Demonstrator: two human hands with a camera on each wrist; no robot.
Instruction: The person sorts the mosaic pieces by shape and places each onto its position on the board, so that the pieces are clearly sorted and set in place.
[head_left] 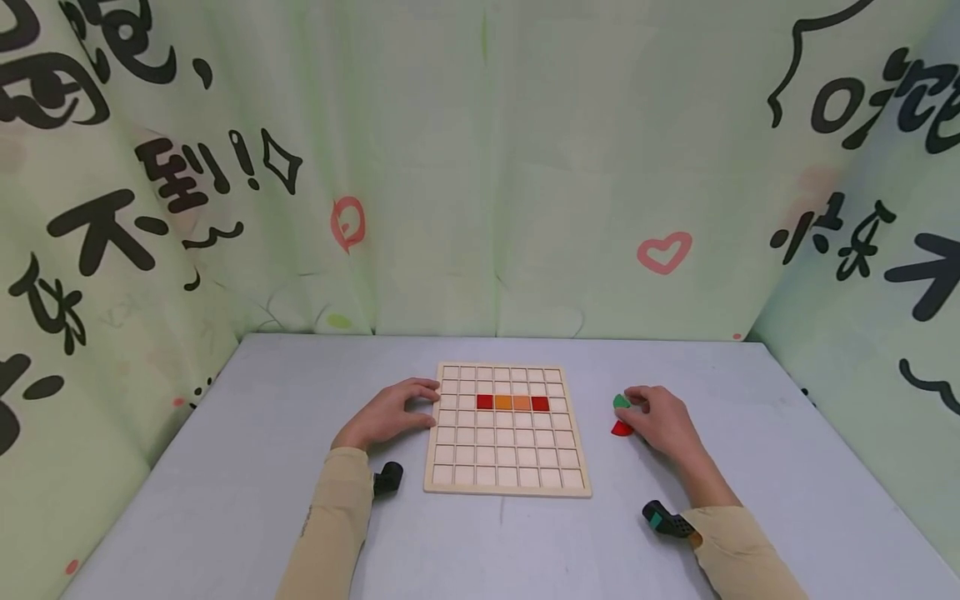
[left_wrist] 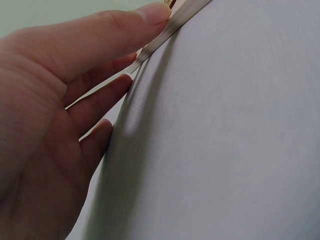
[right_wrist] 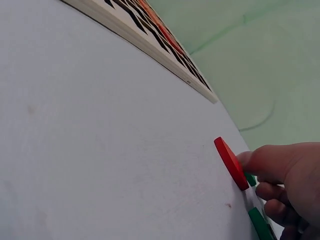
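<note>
A wooden grid board (head_left: 507, 493) lies on the table, with red, orange, orange and red squares in one row. My left hand (head_left: 392, 412) rests at the board's left edge, thumb and fingers spread apart. In the left wrist view the thumb and fingertips meet the board's rim (left_wrist: 167, 31). My right hand (head_left: 663, 421), fingers bent, pinches a green fan-shaped piece (head_left: 622, 402) between thumb and forefinger. Close under the thumb lies a red fan-shaped piece (head_left: 622, 428). Another green piece (right_wrist: 260, 224) shows below the fingers in the right wrist view.
The white table (head_left: 247, 500) carries the board near its middle. A printed pale green curtain (head_left: 495, 167) encloses the back and both sides. Black wrist devices (head_left: 388, 478) sit at both wrists.
</note>
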